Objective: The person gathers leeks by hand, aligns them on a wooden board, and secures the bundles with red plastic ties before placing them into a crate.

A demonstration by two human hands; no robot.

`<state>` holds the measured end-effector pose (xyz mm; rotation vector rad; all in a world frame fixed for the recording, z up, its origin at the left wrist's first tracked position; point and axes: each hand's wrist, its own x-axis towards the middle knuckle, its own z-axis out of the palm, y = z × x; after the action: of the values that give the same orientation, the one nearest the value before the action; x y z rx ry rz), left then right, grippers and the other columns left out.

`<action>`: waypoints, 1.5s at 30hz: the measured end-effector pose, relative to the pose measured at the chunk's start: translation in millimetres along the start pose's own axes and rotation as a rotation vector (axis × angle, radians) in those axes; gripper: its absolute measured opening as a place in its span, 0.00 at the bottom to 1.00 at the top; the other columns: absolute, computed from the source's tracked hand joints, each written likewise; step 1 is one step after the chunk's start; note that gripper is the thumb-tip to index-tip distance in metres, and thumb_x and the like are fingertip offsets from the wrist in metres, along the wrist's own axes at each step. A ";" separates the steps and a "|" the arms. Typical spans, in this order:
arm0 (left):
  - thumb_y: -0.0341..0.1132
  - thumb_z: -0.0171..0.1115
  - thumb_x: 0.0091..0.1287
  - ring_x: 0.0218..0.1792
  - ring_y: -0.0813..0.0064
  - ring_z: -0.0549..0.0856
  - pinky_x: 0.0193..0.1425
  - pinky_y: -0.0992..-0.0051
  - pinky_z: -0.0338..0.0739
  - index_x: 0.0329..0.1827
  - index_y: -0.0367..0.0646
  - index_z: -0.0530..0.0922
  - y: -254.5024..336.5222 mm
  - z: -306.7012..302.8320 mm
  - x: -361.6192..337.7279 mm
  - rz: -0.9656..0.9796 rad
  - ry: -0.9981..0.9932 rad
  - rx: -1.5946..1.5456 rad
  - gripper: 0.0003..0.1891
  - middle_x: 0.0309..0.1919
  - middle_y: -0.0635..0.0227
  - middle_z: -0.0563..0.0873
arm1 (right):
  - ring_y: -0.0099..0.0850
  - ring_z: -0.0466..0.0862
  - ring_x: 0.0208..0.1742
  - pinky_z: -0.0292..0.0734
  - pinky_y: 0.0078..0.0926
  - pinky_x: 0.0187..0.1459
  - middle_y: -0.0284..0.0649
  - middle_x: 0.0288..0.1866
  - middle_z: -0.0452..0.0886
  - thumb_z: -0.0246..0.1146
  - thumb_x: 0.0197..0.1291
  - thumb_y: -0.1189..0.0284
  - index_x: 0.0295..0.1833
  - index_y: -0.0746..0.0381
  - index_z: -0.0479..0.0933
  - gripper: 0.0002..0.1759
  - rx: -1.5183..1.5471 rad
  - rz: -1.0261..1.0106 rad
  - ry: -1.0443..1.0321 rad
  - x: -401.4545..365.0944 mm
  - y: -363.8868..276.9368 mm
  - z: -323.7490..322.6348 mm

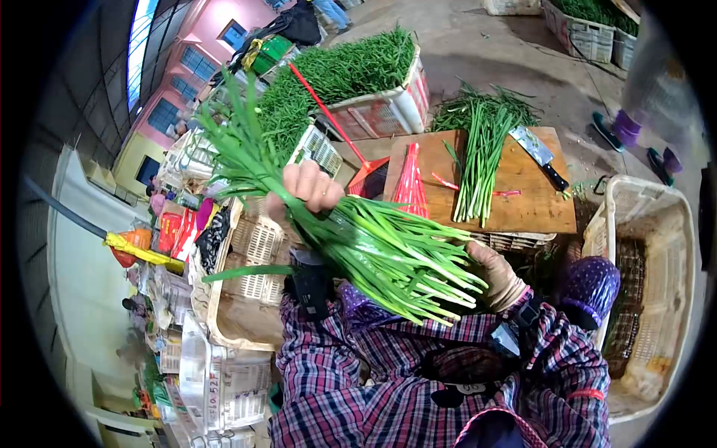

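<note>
My left hand is closed round the leafy part of a bunch of garlic chives, held tilted over my lap. The leaves rise past the fist to the upper left, and the pale stem ends point down to the right. Against those ends rests my right hand; its fingers are mostly hidden. Ahead, a wooden board bears another pile of chives, a cleaver with a black handle, and a bundle of red ties.
A white crate heaped with greens stands beyond the board, a red-handled broom before it. Crates flank me: a beige one at left, a large one at right. A person's shoes show at the far right.
</note>
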<state>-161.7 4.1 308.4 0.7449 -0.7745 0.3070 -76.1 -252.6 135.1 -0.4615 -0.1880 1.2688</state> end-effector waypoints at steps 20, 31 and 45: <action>0.35 0.54 0.64 0.28 0.80 0.67 0.47 0.70 0.68 0.30 0.48 0.68 38.5 -33.0 -23.7 0.155 0.442 0.009 0.06 0.30 0.75 0.67 | 0.32 0.82 0.40 0.76 0.32 0.45 0.37 0.37 0.84 0.70 0.50 0.60 0.42 0.56 0.82 0.16 -1.713 0.179 0.113 -56.6 -77.2 -83.3; 0.34 0.57 0.64 0.28 0.80 0.67 0.52 0.68 0.71 0.33 0.45 0.71 3.6 -16.8 -8.2 -0.042 0.450 0.124 0.05 0.28 0.77 0.66 | 0.46 0.77 0.48 0.71 0.41 0.50 0.45 0.46 0.79 0.64 0.56 0.59 0.59 0.56 0.72 0.26 -1.978 -0.942 0.156 -23.9 -95.7 78.7; 0.43 0.57 0.64 0.43 0.61 0.80 0.46 0.58 0.79 0.35 0.45 0.75 -3.9 6.7 -3.5 -0.008 0.489 0.137 0.11 0.33 0.70 0.74 | 0.48 0.77 0.25 0.69 0.37 0.25 0.49 0.21 0.74 0.60 0.62 0.61 0.33 0.60 0.77 0.13 -1.855 -0.516 -0.003 -11.7 -93.0 77.9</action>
<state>-165.6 -3.4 307.2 0.7608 -0.2897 0.5161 -28.3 -266.4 246.4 -1.8077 -1.4174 0.2424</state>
